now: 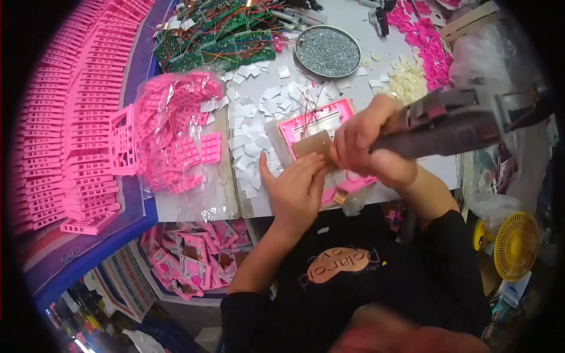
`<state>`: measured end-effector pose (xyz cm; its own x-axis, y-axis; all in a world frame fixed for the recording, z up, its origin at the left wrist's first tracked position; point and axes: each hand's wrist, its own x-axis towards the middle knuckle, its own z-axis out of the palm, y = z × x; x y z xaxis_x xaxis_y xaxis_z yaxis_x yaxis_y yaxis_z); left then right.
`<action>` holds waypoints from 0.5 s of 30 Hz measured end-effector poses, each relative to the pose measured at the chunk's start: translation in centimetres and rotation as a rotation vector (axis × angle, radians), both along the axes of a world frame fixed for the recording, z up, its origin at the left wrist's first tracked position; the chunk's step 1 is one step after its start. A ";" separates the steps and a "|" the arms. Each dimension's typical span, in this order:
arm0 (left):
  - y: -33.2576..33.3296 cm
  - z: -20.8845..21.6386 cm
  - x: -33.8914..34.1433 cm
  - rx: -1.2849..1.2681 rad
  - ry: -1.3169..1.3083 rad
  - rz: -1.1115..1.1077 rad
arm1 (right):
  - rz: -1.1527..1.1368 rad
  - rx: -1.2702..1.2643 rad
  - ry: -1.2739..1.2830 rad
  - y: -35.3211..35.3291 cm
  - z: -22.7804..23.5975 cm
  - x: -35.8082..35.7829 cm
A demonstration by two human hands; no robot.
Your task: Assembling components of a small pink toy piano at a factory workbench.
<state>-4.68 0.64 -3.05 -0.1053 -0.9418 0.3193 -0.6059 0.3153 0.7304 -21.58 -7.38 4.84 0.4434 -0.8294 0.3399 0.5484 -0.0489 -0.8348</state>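
Clock centred on pink casing (322, 120), which lies on the pale counter (435, 167) in front of the wearer; brown board (312, 143) across its middle, loose wires (315, 110) above; left hand (296, 189) in from 7 o'clock, grip unclosed, fingertips touching the board, thumb splayed away; right hand (369, 138) at 3, grip wrapped round dark power tool (453, 130), working end cannot be made out; white paper squares (250, 112) scattered from 9 to 12; round dish (296, 57) of small metal pieces at 12; cream pieces (407, 79) near 2; green circuit boards (220, 50) between 10 and 11; clear bag of pink parts (176, 126) at 9; yellow fan (517, 246) at 4.
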 end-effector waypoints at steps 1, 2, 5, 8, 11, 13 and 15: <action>-0.2 0.1 -0.2 0.005 0.034 -0.013 | -0.002 -0.018 0.012 0.3 -0.2 0.0; -0.4 0.2 -0.3 0.011 0.069 -0.026 | -0.013 -0.019 0.025 0.5 -0.3 0.0; -0.5 -0.1 -0.4 -0.011 0.050 -0.024 | -0.021 -0.015 0.061 0.9 -0.7 -0.1; -1.0 0.0 -0.6 -0.102 -0.008 -0.046 | -0.034 -0.031 0.070 1.0 -0.7 -0.7; -2.6 1.8 -0.5 -0.091 -0.107 -0.168 | -0.050 -0.035 0.014 0.6 -0.5 -1.4; -6.8 4.4 0.5 -0.040 -0.105 -0.410 | -0.064 -0.021 -0.004 0.3 0.1 -2.4; -13.2 5.6 0.7 0.020 0.195 -0.261 | -0.085 0.012 0.057 0.4 -0.5 -2.4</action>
